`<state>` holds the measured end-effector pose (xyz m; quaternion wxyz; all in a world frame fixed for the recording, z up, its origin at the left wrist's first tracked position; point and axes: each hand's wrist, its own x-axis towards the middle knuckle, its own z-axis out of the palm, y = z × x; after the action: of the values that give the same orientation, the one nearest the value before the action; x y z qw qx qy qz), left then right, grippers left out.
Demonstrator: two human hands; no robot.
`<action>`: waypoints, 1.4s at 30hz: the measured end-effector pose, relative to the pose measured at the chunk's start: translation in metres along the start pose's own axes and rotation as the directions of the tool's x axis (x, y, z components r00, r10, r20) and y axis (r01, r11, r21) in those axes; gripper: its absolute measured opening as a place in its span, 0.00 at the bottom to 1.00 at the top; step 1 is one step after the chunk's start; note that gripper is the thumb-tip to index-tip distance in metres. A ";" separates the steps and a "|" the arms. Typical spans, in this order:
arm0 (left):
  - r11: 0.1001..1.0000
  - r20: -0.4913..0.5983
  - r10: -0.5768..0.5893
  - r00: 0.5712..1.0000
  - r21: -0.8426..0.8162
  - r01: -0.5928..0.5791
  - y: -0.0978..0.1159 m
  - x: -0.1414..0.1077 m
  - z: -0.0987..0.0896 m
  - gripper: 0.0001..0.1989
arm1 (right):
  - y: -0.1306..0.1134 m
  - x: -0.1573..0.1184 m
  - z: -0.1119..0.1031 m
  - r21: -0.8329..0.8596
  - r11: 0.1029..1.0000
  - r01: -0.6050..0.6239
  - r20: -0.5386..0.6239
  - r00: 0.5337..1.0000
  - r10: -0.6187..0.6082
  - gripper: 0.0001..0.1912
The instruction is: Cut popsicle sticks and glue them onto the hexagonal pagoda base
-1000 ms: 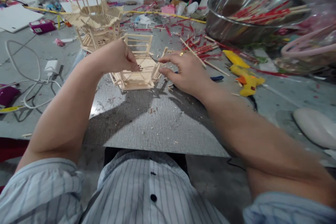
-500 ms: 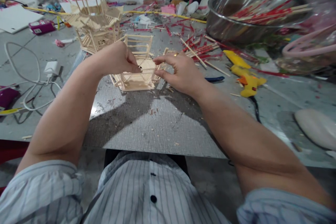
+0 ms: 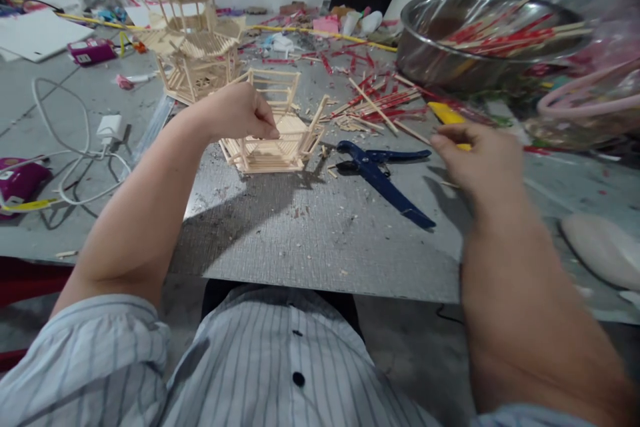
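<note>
My left hand is closed in a pinch at the upper rail of a small open frame built from thin wooden sticks, with a thin wooden stick at its fingertips. My right hand is over the yellow glue gun, its fingers curled round the body, which it mostly hides. Between the hands lie dark blue cutting pliers, their handles spread. Behind my left hand stands a taller stick-built pagoda with a slatted roof.
Loose red-tipped sticks lie behind the pliers. A steel basin holding more sticks stands at the back right. To the left are a white charger with a cable and a purple box. A pale rounded object sits at the right.
My right hand has left the stick frame and moved right to the glue gun, uncovering the pliers. My left hand stays at the frame. The view has shifted slightly.
</note>
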<state>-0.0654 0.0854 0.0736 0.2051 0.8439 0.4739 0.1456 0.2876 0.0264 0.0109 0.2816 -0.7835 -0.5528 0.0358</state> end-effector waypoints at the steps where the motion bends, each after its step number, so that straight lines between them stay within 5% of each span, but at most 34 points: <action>1: 1.000 0.014 -0.011 1.000 0.011 0.011 0.002 -0.001 -0.001 0.08 | -0.001 0.000 0.003 0.002 1.000 0.012 -0.007 1.000 -0.012 0.18; 7: 0.993 0.074 -0.054 0.996 0.111 0.045 0.012 -0.006 -0.005 0.12 | -0.011 -0.004 0.012 -0.058 0.997 0.058 0.022 0.998 -0.057 0.19; 19: 0.990 0.064 0.023 0.998 0.134 -0.031 -0.004 0.001 0.000 0.15 | 0.006 -0.001 0.021 0.027 0.976 0.218 0.002 0.976 -0.218 0.17; 42: 0.989 0.039 -0.062 0.997 0.134 0.056 0.015 -0.006 -0.006 0.14 | 0.009 0.000 0.020 0.004 0.975 0.222 0.017 0.975 -0.222 0.17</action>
<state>-0.0600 0.0747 0.0858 0.1631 0.8443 0.5027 0.0892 0.2878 0.0324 -0.0099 0.2798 -0.7162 -0.6392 0.0116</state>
